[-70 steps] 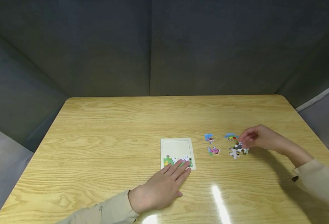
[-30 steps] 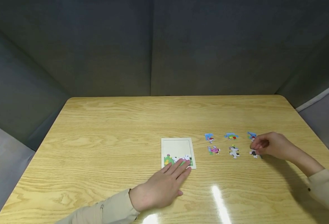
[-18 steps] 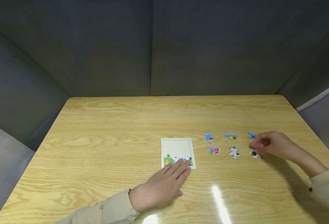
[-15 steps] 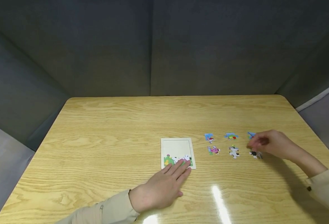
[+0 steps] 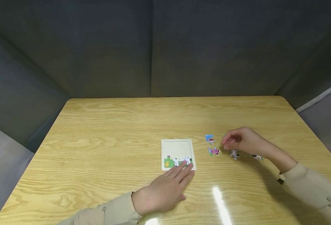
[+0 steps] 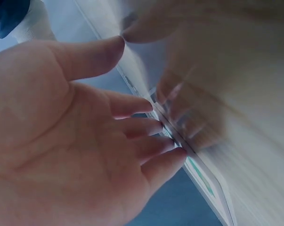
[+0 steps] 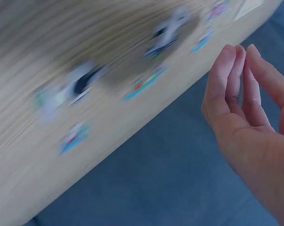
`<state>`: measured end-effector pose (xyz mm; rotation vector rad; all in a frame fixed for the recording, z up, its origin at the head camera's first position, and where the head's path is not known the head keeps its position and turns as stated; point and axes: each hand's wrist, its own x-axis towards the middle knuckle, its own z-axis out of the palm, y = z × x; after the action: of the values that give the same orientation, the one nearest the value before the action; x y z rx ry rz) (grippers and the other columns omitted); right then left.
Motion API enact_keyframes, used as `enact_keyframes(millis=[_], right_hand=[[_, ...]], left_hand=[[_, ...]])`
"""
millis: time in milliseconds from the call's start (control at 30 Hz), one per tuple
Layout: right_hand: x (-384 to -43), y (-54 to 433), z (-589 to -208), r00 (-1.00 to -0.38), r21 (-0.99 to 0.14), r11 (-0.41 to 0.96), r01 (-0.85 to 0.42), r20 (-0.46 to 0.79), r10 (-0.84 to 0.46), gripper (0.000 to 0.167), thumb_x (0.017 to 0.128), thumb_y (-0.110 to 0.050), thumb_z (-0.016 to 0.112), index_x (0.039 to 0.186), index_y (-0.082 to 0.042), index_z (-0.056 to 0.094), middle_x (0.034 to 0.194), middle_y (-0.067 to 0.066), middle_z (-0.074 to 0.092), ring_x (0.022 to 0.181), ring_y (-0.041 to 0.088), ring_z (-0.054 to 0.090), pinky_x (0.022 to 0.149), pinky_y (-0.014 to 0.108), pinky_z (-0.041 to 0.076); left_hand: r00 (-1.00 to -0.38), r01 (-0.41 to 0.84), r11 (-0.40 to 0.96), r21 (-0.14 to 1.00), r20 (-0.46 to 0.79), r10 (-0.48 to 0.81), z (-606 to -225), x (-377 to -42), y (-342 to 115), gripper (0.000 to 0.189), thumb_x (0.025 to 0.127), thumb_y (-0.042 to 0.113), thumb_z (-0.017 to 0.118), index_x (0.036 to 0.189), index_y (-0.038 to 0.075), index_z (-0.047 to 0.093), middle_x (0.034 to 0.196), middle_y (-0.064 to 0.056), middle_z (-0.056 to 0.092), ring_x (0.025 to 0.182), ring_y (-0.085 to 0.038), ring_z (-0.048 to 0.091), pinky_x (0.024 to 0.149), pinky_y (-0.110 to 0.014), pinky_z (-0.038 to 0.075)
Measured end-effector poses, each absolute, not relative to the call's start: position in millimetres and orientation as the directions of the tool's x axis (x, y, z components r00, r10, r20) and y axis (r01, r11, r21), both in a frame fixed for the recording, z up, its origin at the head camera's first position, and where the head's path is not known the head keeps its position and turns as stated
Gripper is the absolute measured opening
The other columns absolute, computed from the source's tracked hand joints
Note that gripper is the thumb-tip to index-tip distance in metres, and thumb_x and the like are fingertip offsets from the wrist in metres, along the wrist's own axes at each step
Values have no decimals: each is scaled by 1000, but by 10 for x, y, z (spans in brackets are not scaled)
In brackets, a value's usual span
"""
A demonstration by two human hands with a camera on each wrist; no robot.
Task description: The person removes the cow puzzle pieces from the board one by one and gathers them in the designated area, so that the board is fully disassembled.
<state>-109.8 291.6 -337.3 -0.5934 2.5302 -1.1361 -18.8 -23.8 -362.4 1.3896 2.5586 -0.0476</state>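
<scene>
My left hand [image 5: 165, 190] lies on the near edge of a white puzzle tray [image 5: 176, 148], fingers straight. Pieces showing a green scene and a white animal fill the tray's bottom row. The left wrist view shows the palm [image 6: 85, 132] with fingertips at the tray's edge. My right hand [image 5: 245, 140] hovers over the loose puzzle pieces, its fingertips close to the thumb and nothing visible between them. Beneath it is a white-grey piece [image 5: 234, 154]. To its left lie a pink piece [image 5: 214, 151] and a blue piece [image 5: 209, 138]; a black-and-white piece [image 5: 257, 157] is under the forearm.
The right wrist view, blurred, also shows a green-and-red piece [image 7: 144, 85] and a blue-and-red piece [image 7: 75, 139], which the right hand and arm mostly hide in the head view. The wooden table [image 5: 112, 131] is bordered by dark grey partitions [image 5: 98, 47].
My right hand first put pieces down at the right, spreading them into two rows. It has since moved left, above the middle pieces. The left hand has stayed on the tray.
</scene>
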Motion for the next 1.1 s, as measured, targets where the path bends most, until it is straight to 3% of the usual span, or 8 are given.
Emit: enact_keyframes(millis=[200, 500, 1100], right_hand=[[-1195, 2406, -3380, -820, -824, 519, -226, -126, -558, 7, 89, 1, 69, 96, 3, 71, 93, 13, 72, 83, 26, 70, 73, 33, 58], [-1292, 1700, -3559, -740, -873, 427, -236, -123, -661, 6, 87, 3, 70, 93, 4, 71, 89, 11, 72, 81, 21, 68, 73, 25, 55], [-1290, 1279, -3602, -770, -804, 553, -219, -206, -604, 4, 85, 2, 72, 85, -2, 72, 76, 4, 70, 67, 10, 63, 61, 22, 49]], left_hand=[[-527, 832, 551, 71, -210, 823, -3650, -178, -245, 69, 101, 38, 51, 155, 4, 25, 162, -15, 12, 148, -30, 11, 116, -39, 24], [-532, 838, 546, 15, -202, 822, -3681, -174, -241, 69, 101, 42, 49, 155, 5, 26, 163, -14, 13, 149, -29, 10, 117, -37, 22], [-544, 835, 548, -43, -217, 811, -3683, -190, -221, 69, 101, 46, 46, 155, 7, 26, 162, -12, 15, 149, -28, 9, 118, -34, 19]])
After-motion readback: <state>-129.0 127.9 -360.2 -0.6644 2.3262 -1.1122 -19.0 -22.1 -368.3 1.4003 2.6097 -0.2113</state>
